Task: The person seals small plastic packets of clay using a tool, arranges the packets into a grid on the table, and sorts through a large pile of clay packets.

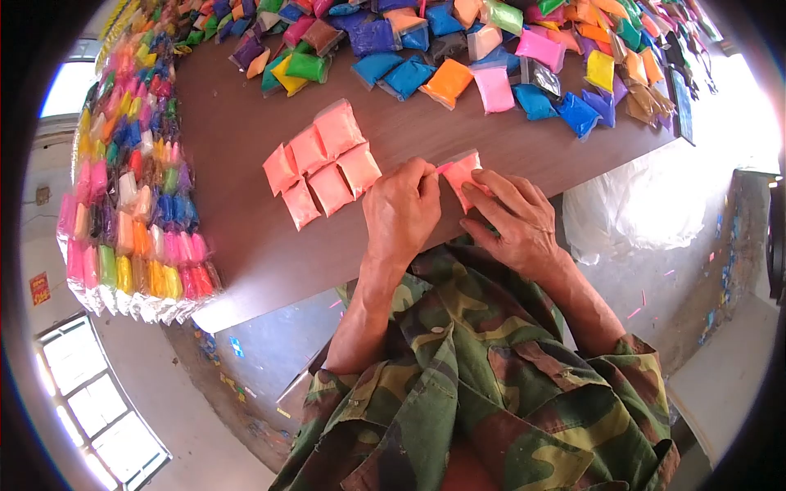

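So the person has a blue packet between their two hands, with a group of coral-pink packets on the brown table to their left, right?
Not quite: the head view shows that the packet between the left hand and right hand is coral-pink, not blue.

At twelve o'clock, the top edge slices the packet heap (pixel 372 38)! Off centre at one, the right grip (pixel 521 222) covers part of a pink packet (pixel 461 173); at nine, print on the red poster (pixel 39 289) is too tiny to read.
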A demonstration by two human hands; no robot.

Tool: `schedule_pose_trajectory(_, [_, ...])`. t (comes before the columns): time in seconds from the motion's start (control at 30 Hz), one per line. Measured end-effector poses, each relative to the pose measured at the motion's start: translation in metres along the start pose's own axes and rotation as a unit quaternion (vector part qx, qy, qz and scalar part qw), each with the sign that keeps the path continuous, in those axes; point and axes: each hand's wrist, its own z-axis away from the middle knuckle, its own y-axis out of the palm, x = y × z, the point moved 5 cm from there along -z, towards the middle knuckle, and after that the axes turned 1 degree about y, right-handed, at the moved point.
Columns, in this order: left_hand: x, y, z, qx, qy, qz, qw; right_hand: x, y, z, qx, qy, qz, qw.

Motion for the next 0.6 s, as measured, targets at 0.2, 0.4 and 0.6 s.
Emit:
schedule_pose_trajectory(0.2, [-0.007, -0.004, -0.005, -0.049, 0.038, -0.033, 0.998, -0.003, 0.004, 0.002, -0.026, -0.012, 0.002, 1.0])
schedule_pose_trajectory(0.4, [-0.029, 0.001, -0.013, 0.023, 0.107, 0.033, 0.993, -0.003, 0.004, 0.0, -0.056, -0.011, -0.005, 0.998])
schedule_pose_trajectory(0.6, [-0.032, 0.017, -0.033, 0.084, 0.135, -0.067, 0.985, -0.006, 0.003, -0.001, -0.073, -0.006, -0.017, 0.997])
